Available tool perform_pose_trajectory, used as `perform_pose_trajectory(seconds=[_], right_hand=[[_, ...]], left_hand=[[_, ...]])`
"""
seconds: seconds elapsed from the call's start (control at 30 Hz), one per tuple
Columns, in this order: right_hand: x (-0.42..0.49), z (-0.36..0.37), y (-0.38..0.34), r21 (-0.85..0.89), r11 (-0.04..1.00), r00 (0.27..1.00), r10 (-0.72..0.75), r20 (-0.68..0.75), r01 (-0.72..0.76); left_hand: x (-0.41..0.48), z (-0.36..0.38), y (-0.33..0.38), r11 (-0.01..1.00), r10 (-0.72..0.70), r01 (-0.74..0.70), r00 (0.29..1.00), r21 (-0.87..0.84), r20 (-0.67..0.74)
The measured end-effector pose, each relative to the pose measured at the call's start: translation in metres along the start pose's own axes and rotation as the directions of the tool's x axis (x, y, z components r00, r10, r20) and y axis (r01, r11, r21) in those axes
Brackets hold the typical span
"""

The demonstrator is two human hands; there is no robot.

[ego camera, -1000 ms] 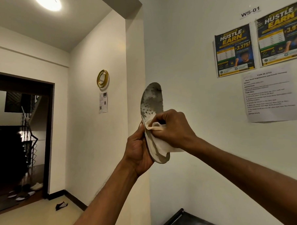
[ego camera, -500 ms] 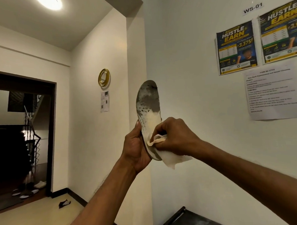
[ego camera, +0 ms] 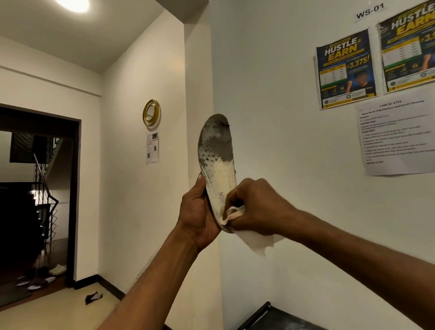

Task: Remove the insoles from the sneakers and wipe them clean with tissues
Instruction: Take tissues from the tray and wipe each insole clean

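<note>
I hold a worn white insole upright in front of the wall, its toe end up and stained dark grey. My left hand grips its heel end from the left and behind. My right hand pinches a crumpled white tissue against the lower heel part of the insole; a loose flap of the tissue hangs below my fingers. No sneakers show close by.
A black shoe rack stands against the wall at the bottom right. Posters and a printed sheet hang on the wall. A dark doorway opens at left, with footwear on the floor near it.
My right hand slid the tissue down the insole from its middle to the heel end, uncovering more of the pale surface. The insole and both hands rose slightly in view.
</note>
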State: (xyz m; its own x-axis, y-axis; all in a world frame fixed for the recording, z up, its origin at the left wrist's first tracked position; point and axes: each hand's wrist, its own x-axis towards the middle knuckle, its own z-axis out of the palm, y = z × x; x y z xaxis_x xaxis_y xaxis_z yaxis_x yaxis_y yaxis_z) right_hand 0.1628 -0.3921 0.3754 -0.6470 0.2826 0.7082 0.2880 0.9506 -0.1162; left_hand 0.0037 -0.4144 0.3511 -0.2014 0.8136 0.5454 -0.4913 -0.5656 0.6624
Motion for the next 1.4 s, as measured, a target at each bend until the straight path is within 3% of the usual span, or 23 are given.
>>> perform_pose_trajectory(seconds=[0.07, 0.13, 0.2, 0.27, 0.37, 0.47, 0.53, 0.6, 0.67, 0.83, 0.97, 1.07, 1.13, 1.27, 1.4], right_hand=[[0.002, -0.004, 0.004, 0.020, 0.999, 0.996, 0.041, -0.081, -0.040], [0.001, 0.000, -0.001, 0.034, 0.999, 0.993, -0.007, -0.117, 0.011], [-0.003, 0.003, -0.006, 0.013, 0.998, 0.997, -0.053, -0.055, 0.054], [0.000, -0.005, -0.002, -0.030, 1.000, 1.000, -0.005, -0.005, 0.005], [0.004, -0.011, 0.004, -0.009, 0.999, 0.995, 0.050, -0.091, -0.051], [-0.003, -0.002, -0.003, -0.024, 0.999, 1.000, -0.021, -0.008, 0.021], [-0.004, -0.004, 0.001, -0.055, 0.998, 0.999, 0.010, 0.048, -0.007], [0.001, -0.011, 0.009, -0.039, 0.998, 0.998, 0.052, -0.024, -0.053], [0.002, -0.009, 0.008, -0.005, 1.000, 0.993, 0.005, -0.114, -0.006], [0.002, -0.003, 0.006, -0.030, 0.996, 0.992, -0.085, -0.091, 0.083], [0.017, -0.012, 0.012, -0.025, 0.990, 0.944, -0.140, -0.299, 0.139], [0.015, -0.004, 0.007, -0.059, 0.966, 0.942, -0.259, -0.215, 0.253], [0.019, -0.010, 0.012, -0.066, 0.971, 0.946, -0.237, -0.221, 0.228], [0.032, -0.024, 0.017, -0.062, 0.979, 0.896, -0.205, -0.393, 0.196], [0.028, -0.018, 0.018, -0.093, 0.947, 0.911, -0.322, -0.257, 0.309]], left_hand=[[0.000, -0.001, -0.001, 1.000, -0.005, 0.005, 1.000, -0.021, -0.002], [0.001, 0.002, 0.002, 0.999, 0.017, -0.017, 1.000, -0.030, 0.011], [0.002, 0.004, 0.002, 1.000, 0.026, -0.026, 1.000, -0.010, 0.013], [0.001, 0.003, -0.001, 1.000, -0.002, 0.002, 1.000, 0.005, 0.013], [0.000, 0.001, 0.000, 1.000, 0.002, -0.002, 1.000, -0.010, 0.010], [0.000, 0.005, 0.002, 1.000, 0.030, -0.030, 0.999, 0.000, 0.027], [-0.002, 0.004, 0.001, 1.000, 0.008, -0.009, 1.000, 0.020, 0.029], [-0.002, 0.002, 0.000, 1.000, 0.000, 0.000, 1.000, 0.010, 0.028], [-0.001, 0.003, 0.002, 1.000, 0.017, -0.018, 0.999, 0.008, 0.034], [-0.001, 0.005, 0.002, 1.000, -0.002, 0.002, 1.000, 0.013, 0.029], [-0.003, 0.011, 0.002, 1.000, 0.016, -0.015, 1.000, -0.010, 0.020], [-0.005, 0.017, 0.002, 1.000, 0.023, -0.022, 0.999, -0.021, 0.034], [-0.005, 0.015, 0.001, 1.000, 0.001, 0.000, 0.999, -0.022, 0.044], [-0.006, 0.019, -0.002, 0.999, -0.023, 0.025, 0.997, -0.026, 0.077], [-0.008, 0.019, -0.002, 0.997, -0.040, 0.046, 0.995, -0.060, 0.093]])
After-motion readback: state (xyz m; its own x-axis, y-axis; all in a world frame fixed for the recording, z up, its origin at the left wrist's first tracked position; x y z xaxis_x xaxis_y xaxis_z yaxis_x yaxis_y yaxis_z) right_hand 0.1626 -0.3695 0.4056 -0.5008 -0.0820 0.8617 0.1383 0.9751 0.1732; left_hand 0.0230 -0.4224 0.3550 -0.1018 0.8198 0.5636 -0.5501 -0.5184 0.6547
